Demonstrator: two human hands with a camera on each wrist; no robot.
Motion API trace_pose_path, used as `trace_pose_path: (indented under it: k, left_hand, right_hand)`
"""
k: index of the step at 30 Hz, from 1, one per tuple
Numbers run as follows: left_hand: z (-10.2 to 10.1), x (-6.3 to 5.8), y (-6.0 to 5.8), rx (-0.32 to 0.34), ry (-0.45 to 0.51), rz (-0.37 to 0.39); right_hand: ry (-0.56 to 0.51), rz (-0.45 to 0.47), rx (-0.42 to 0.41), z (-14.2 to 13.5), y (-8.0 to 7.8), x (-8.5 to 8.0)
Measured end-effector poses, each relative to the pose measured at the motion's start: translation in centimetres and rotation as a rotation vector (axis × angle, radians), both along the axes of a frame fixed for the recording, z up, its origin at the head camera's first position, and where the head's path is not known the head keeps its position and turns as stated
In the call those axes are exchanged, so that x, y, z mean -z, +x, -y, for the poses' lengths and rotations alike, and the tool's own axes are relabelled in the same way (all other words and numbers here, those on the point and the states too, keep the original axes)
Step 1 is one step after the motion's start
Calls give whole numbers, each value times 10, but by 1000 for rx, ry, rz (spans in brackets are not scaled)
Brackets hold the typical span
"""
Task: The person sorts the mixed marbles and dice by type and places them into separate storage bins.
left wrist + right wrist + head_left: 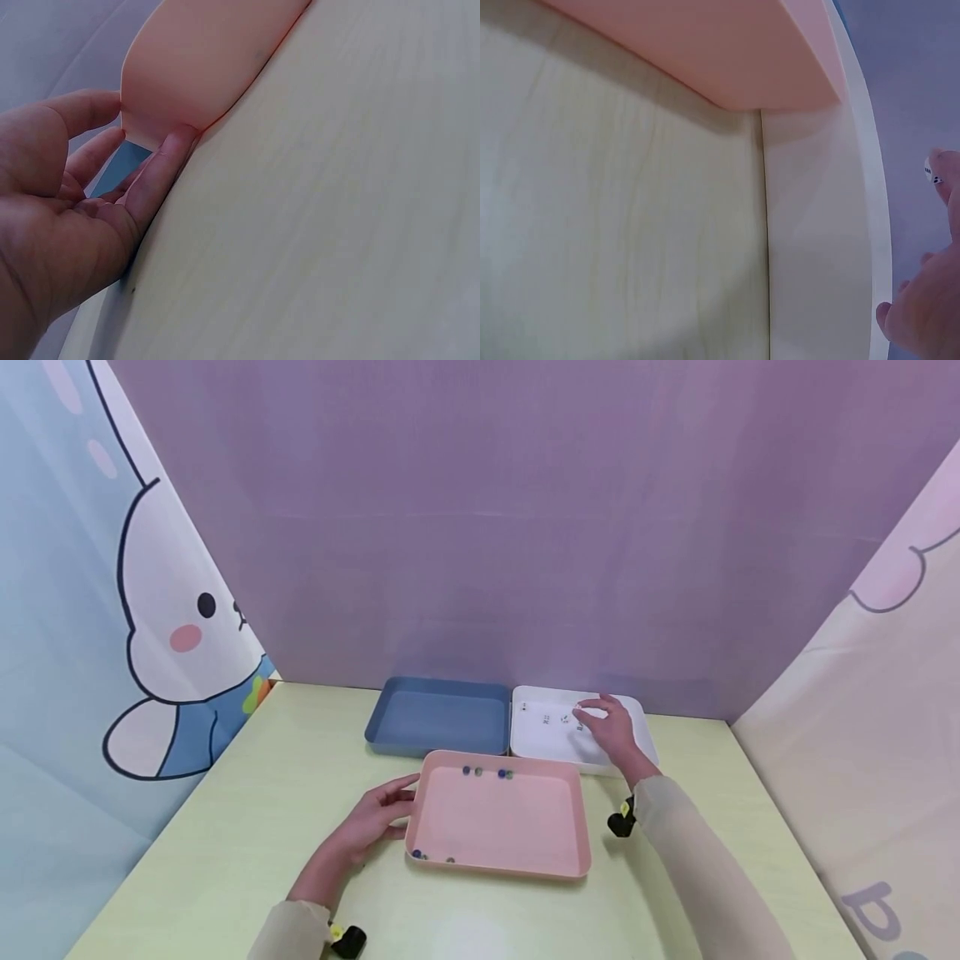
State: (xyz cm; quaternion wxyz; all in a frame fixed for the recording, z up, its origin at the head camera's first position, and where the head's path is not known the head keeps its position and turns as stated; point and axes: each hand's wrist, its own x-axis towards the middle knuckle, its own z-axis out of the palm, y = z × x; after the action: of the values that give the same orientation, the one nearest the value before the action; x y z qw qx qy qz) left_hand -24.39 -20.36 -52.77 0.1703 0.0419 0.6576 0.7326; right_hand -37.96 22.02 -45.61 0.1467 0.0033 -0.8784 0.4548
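My right hand (pixel 611 731) is over the white tray (pixel 540 745) and pinches a small white die (pixel 933 171) with dark pips at its fingertips. Several more dice (pixel 546 719) lie in that tray. At the left side of the pink tray (pixel 498 827) is my left hand (pixel 375 814), its fingertips touching the outer wall (pixel 195 82) near a corner. Inside the pink tray, several blue and greenish marbles (pixel 502 773) lie along the far side, and more marbles (pixel 417 854) sit by the near left corner.
A blue tray (pixel 438 718) stands left of the white one, both behind the pink tray. They rest on a pale wooden table (pixel 322 752). A purple backdrop (pixel 487 527) rises behind, with printed cloths (pixel 180 635) at the sides.
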Motion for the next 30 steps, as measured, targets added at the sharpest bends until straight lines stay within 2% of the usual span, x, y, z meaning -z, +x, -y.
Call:
trace_pose_path:
  k: [11,19,26,30]
  left_hand:
    - [0,-1,0,-7,11,-1]
    - [1,1,0,-11,8,-1]
    - [0,1,0,-17,7,0]
    - [0,2,1,-20,6,9]
  right_hand:
    - [-33,91,43,-3,-9,4]
    - [-24,84,34,-4,-11,7]
    - [-9,35,26,0,-13,9]
    - [-11,46,23,1,-11,8]
